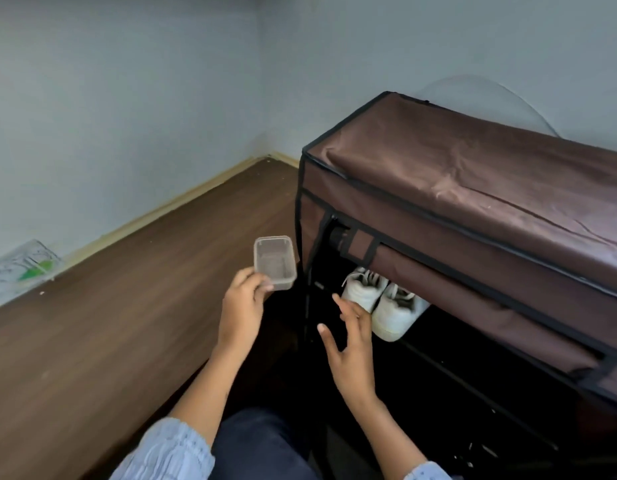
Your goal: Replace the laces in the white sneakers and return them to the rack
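Two white sneakers (383,299) stand side by side on a shelf of the brown fabric shoe rack (473,188), heels toward me, laces in them. My right hand (352,337) is open with fingers spread, just in front of the left sneaker's heel; whether it touches is unclear. My left hand (243,306) pinches the near rim of a small clear plastic container (275,261), held up in the air left of the rack. The container looks empty.
The rack's front flap is rolled up and strapped at the top (341,237). Dark lower shelves sit below the sneakers. Brown wooden floor (109,323) stretches left to the wall corner. A plastic bag (19,268) lies against the left wall. My knee (262,445) is below.
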Demonstrator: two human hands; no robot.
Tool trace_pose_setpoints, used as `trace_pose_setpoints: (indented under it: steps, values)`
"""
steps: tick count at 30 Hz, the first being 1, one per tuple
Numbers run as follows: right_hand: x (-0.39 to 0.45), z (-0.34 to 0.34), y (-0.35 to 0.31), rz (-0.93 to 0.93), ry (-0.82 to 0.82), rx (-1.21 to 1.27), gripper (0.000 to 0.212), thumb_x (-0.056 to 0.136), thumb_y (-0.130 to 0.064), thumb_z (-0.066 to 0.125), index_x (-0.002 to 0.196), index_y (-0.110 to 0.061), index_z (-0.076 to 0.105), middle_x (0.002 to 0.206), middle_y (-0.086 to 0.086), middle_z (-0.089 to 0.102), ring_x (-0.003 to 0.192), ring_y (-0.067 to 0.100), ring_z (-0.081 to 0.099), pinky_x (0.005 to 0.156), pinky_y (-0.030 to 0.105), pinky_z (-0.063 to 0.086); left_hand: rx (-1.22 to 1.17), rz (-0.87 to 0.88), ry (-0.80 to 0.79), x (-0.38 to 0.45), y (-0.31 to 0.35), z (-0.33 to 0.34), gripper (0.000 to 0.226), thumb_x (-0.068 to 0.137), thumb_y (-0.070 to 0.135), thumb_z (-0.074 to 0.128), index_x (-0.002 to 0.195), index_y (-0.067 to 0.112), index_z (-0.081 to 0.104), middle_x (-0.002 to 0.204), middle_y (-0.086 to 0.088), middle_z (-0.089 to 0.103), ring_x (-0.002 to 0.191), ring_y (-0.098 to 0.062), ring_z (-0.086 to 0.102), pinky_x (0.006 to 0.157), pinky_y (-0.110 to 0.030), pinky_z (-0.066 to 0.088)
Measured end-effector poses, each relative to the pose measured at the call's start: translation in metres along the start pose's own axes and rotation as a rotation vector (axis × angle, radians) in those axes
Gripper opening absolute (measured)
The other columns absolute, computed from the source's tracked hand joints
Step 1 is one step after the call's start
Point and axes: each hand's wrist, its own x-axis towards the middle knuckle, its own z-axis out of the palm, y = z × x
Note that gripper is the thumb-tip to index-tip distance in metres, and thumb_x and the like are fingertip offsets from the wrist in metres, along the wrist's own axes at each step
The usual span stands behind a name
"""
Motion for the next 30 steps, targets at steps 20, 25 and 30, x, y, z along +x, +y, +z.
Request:
trace_pose_setpoints:
  steps: [20,25,30]
  values:
    - [-0.057,-0.131,0.125,0.368,0.559,-0.297,0.006,0.088,0.005,0.064,0.093,0.006,0.067,0.125,0.031,0.054,0.108,0.044,0.060,0.091,0.025,0.040,-0.152,0.111,-0.457,-0.103,0.059,0.012,0.024,0.091,0.003,0.064,0.088,0.026,0.071,0.111,0.023,0.048,0.080,-0.008,0.056,0.074,-0.017,0.046]
    - [-0.031,-0.143,0.151,0.517,0.453,-0.340,0.011,0.091,0.005,0.059,0.097,0.009,0.067,0.124,0.037,0.051,0.106,0.051,0.058,0.090,0.044,0.045,-0.118,0.052,-0.387,-0.113,0.041,-0.013,0.030,0.085,-0.004,0.069,0.079,0.025,0.070,0.106,0.015,0.052,0.081,-0.014,0.058,0.075,-0.014,0.047]
    - [-0.038,-0.149,0.135,0.497,0.411,-0.328,0.036,0.092,0.002,0.060,0.128,0.002,0.058,0.143,0.035,0.035,0.127,0.051,0.043,0.100,0.047,0.041,-0.066,-0.012,-0.307,-0.129,0.028,-0.048,0.036,0.084,-0.005,0.069,0.077,0.030,0.069,0.099,0.016,0.056,0.087,-0.009,0.059,0.075,-0.013,0.047]
